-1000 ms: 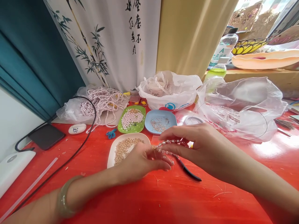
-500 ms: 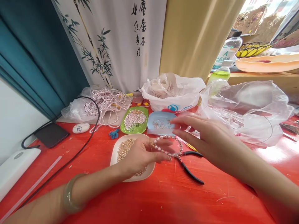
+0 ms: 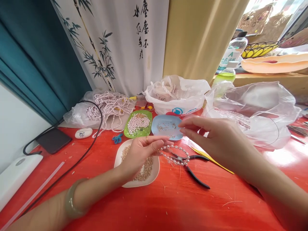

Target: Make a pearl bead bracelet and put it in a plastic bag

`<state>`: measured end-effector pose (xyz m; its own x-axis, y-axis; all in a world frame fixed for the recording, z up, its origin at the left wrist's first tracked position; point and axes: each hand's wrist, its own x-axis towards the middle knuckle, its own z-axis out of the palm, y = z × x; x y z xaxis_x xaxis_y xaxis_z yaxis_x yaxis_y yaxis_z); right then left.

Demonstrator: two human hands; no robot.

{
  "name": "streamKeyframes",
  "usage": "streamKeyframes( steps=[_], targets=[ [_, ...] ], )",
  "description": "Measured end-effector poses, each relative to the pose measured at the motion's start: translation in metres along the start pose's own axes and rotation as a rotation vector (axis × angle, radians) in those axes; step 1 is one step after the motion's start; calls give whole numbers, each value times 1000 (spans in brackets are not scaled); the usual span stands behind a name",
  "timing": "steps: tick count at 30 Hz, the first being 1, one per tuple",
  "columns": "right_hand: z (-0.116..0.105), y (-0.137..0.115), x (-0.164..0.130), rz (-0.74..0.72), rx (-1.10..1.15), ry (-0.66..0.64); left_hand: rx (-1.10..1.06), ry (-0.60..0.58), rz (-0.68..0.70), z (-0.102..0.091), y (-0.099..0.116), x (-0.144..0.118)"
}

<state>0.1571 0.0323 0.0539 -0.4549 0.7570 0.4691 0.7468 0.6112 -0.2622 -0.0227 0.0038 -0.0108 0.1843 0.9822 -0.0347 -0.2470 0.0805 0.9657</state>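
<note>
Pinched between thumb and fingers of the left hand [image 3: 139, 154], a pearl bead loop [image 3: 175, 155] hangs off to the right, over the red table [image 3: 168, 205], just above the black-handled pliers [image 3: 192, 166]. Left hand sits over the white dish of gold beads [image 3: 144, 170]; pale green bangle [image 3: 68, 202] on that wrist. Right hand [image 3: 216, 141] is near the loop but apart from it, fingers drawn close together, tips over the edge of the blue dish [image 3: 166, 126]; can't tell if anything is held between them. Green dish of pearls [image 3: 137, 123] just left of the blue one. Behind: pearl strands on a bag [image 3: 108, 107], white plastic bag [image 3: 176, 94], clear plastic bag [image 3: 252, 109]. Black cable [image 3: 79, 157] and phone [image 3: 54, 140] far left.
</note>
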Motion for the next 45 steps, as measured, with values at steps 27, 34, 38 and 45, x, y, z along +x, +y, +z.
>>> streamKeyframes(
  steps=[27, 34, 38, 45],
  targets=[
    [19, -18, -14, -532, -234, -21, 591, -107, 406, 2, 9, -7],
    [24, -15, -15, -530, -242, 39, 716, -108, 364, 3, 9, -9],
    [29, -11, -9, -287, -1, 88, 600, -89, 245, 5, 8, -10],
    [17, 44, 31, 388, 388, 198, 427, -103, 155, 7, 6, -16]
  ],
)
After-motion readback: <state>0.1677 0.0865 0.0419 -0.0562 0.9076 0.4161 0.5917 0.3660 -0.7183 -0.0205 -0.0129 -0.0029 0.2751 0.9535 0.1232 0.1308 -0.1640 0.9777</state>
